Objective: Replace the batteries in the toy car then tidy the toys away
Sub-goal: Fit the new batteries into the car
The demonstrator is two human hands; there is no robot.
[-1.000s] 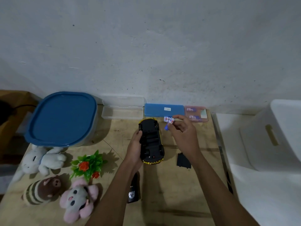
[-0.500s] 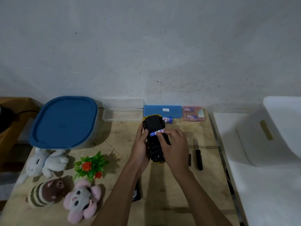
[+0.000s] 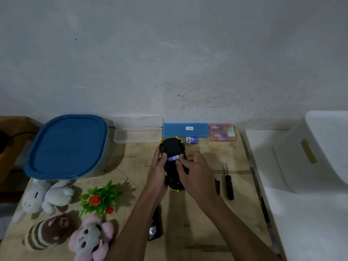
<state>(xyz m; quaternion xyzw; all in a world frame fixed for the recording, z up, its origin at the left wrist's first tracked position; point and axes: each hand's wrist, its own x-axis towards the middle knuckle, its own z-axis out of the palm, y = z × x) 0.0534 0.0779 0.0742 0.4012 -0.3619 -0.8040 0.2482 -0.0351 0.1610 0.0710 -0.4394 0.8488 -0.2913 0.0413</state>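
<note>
The black and yellow toy car (image 3: 172,147) lies upside down in the middle of the wooden table. My left hand (image 3: 157,173) grips its left side. My right hand (image 3: 195,175) presses a blue and white battery (image 3: 174,158) across the car's underside with thumb and fingers. Another battery (image 3: 191,140) lies just beyond the car. A black screwdriver (image 3: 229,182) and the black battery cover (image 3: 217,186) lie right of my right hand. A pink case (image 3: 222,132) at the back holds more batteries.
A blue-lidded tub (image 3: 67,146) stands back left, an open clear case (image 3: 138,131) and a blue case (image 3: 185,129) by the wall. Three plush toys (image 3: 47,196) and a plastic plant (image 3: 100,198) lie front left. A black remote (image 3: 155,227) sits between my forearms. A white bin (image 3: 320,147) stands right.
My right hand came from near the pink case down onto the car with one battery. A second battery now lies beyond the car. The view shifted a little, and the screwdriver came into sight.
</note>
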